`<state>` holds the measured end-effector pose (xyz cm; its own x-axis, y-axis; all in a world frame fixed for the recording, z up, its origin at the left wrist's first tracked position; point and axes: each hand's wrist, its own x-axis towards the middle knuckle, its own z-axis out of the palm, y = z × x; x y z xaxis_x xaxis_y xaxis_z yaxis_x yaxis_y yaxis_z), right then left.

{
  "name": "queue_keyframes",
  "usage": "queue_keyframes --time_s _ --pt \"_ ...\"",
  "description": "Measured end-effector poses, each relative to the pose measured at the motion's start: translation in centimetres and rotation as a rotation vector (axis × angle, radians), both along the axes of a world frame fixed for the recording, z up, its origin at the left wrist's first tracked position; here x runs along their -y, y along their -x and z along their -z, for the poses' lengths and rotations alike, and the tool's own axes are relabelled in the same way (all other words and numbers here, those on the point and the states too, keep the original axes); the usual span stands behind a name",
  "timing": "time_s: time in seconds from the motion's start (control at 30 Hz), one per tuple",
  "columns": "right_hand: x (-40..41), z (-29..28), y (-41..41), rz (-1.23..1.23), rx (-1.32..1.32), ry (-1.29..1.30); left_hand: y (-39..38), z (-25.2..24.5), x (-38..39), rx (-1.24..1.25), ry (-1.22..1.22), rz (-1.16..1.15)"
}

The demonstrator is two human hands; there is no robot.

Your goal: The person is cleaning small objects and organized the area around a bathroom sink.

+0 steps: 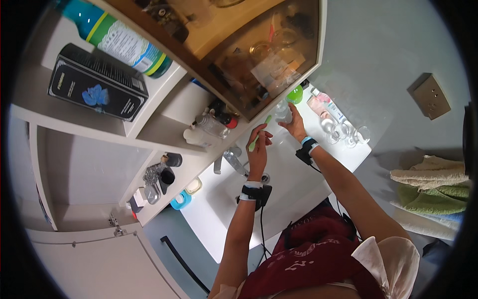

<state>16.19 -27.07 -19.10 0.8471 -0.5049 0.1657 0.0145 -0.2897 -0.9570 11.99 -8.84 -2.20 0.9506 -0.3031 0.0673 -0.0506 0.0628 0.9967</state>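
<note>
My left hand (258, 151) is above the back of a white washbasin (295, 179), its fingers closed around a slim light-green stick (254, 144) that looks like a toothbrush. To its right, my right hand (295, 125) grips a clear container (282, 112) at the counter's far edge, thumb and fingers on its side. Just beyond that container sits a bright green round object (295, 94). A chrome faucet (235, 161) stands left of my left hand. Both wrists wear bands with black devices and cables.
An open-shelved cabinet (168, 144) with a tinted door (261, 63) overhangs the basin's back. Stemmed glasses (340, 131) and a white-and-pink tube (332, 106) lie on the right counter. A blue ring (180, 200) rests at the left. Folded towels (431, 194) hang right; a socket (430, 97) is on the wall.
</note>
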Motion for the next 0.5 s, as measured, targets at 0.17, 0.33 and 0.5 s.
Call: queue_keyframes --time_s 0.17,0.33,0.5 --pt "0.0 -1.4 -1.8 -0.024 0.059 -0.004 -0.8 -0.3 0.9 -0.031 -0.043 0.024" --pt "0.1 -2.4 -1.8 0.047 0.096 0.084 0.9 -0.1 0.0 -0.06 -0.077 -0.005" --pt "0.4 -5.8 0.4 -0.284 -0.511 -0.378 3.0 -1.8 -2.0 -0.066 -0.05 -0.073"
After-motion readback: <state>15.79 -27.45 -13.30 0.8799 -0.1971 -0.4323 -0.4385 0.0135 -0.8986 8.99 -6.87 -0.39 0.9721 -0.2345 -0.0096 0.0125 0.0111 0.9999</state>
